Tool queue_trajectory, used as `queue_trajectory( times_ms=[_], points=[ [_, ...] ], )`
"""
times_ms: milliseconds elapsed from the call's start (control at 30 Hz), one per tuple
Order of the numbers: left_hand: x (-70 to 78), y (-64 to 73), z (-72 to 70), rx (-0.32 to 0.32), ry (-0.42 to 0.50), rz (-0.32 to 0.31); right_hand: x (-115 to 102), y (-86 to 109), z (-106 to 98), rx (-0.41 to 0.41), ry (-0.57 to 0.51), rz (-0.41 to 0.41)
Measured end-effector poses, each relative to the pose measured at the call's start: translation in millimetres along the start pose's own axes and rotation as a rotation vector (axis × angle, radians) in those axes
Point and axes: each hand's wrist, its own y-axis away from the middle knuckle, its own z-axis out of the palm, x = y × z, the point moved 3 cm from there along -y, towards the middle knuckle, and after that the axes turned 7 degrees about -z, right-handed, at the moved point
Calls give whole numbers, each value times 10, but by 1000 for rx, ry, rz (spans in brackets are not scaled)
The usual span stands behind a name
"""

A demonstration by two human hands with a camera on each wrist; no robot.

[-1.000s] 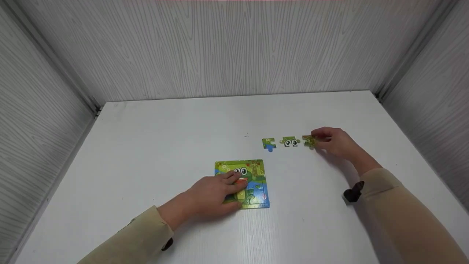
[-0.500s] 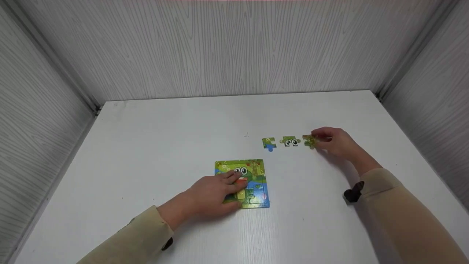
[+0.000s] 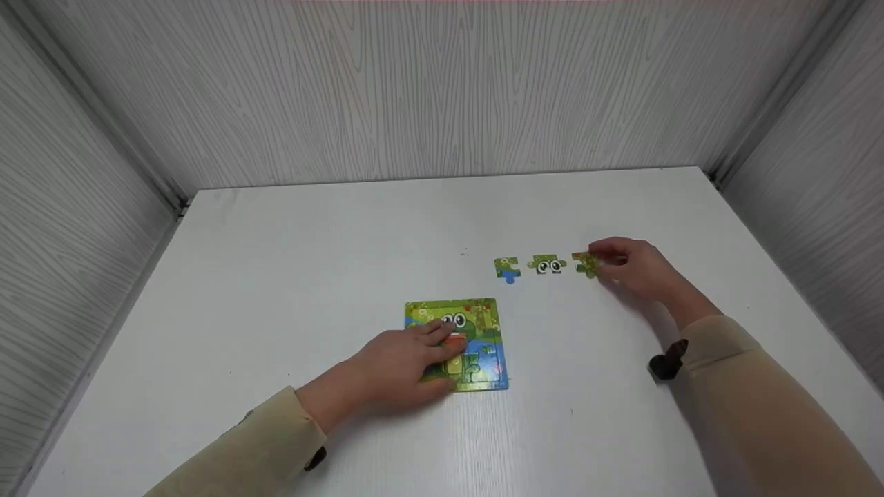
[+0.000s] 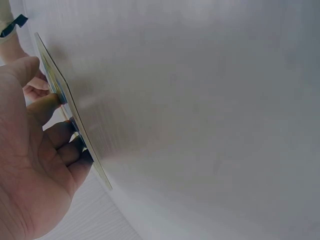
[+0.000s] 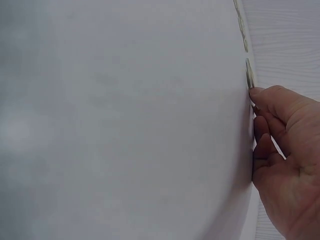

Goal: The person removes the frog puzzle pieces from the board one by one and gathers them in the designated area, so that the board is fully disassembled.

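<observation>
Left hand (image 3: 404, 366) spread, right hand (image 3: 634, 268) pinching a flat green jigsaw piece (image 3: 585, 265) — dragging left, you could jostle the eye-printed green piece (image 3: 546, 261).

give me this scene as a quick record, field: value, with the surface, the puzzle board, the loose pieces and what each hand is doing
surface: white table, with a wood-grain panel behind
puzzle board: square frog picture, flat on the table, partly covered
loose pieces: three in a row, beyond the board toward the right
left piece: green and blue
middle piece: pair of eyes
right piece: mostly green
left grip: left hand rests on the frog picture
right grip: right hand pinches the right piece's edge
</observation>
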Motion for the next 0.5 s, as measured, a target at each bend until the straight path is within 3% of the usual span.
queue_trajectory(
  times_ms=[500],
  points=[
    [-7,-5,7,-15,-6,-7,5,16,-4,19,-17,-1]
  ],
)
